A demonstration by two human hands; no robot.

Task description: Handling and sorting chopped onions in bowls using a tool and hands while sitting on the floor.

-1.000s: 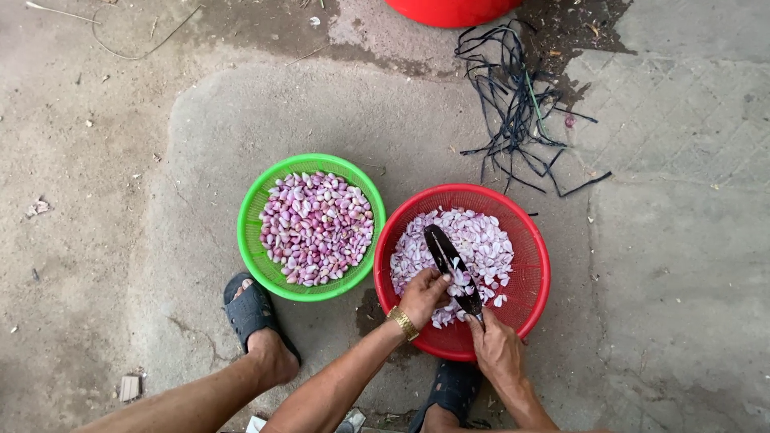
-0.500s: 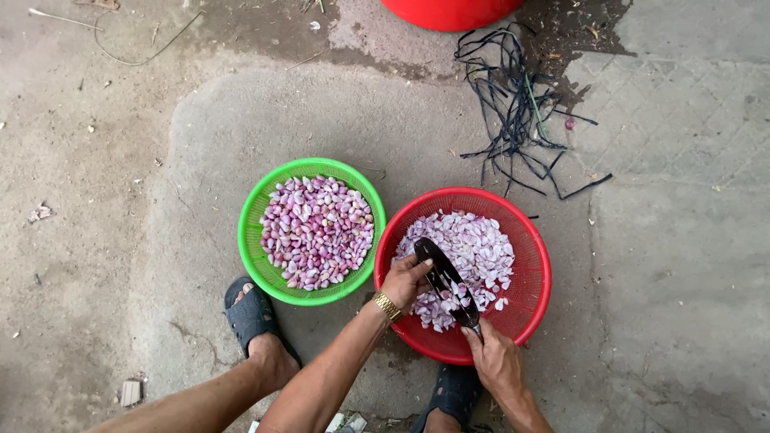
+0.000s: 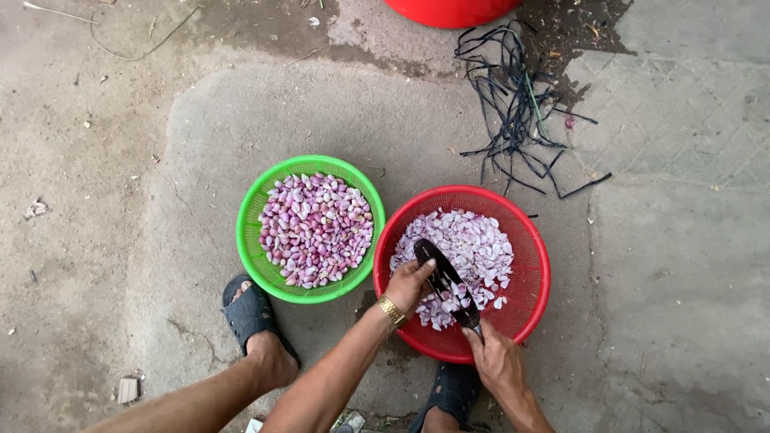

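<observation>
Concrete floor; knife (image 3: 446, 282) between both hands, over red basket (image 3: 536, 265).

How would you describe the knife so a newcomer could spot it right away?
Find the two round baskets on the concrete floor and take the red basket, not the green basket. Over its pale purple slices, the right hand grips the knife: the only long, dark blade there.

Red tub (image 3: 453, 11) cut off by top edge; what the left hand (image 3: 409, 282) pinches at the dark blade (image 3: 445, 281) appears hidden.
</observation>
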